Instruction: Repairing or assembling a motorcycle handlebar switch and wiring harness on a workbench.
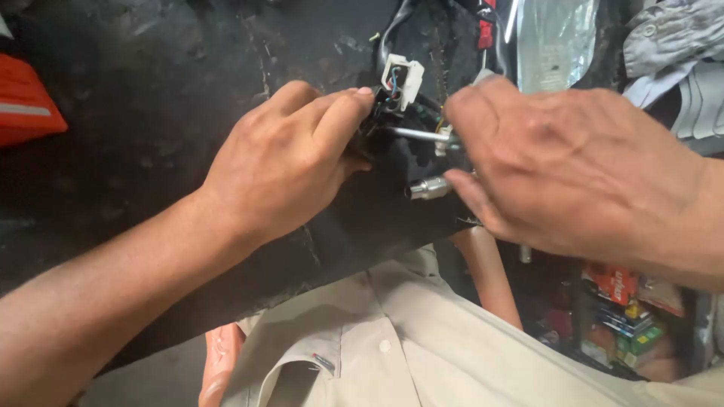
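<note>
My left hand (283, 158) rests on a black panel (151, 113), its fingertips pinching a small dark part beside a white plastic connector (401, 80) with coloured wires. My right hand (558, 166) is closed around a screwdriver whose thin metal shaft (411, 134) points left at the spot my left fingers hold. A short silver metal fitting (430, 187) sticks out from under my right hand. Most of the tool's handle is hidden by my fingers.
An orange object (23, 98) lies at the left edge. A beige shirt (392, 339) fills the bottom. Small colourful boxes (622, 316) sit at lower right, grey cloth (679, 45) at upper right, and a clear plastic bag (554, 38) at the top.
</note>
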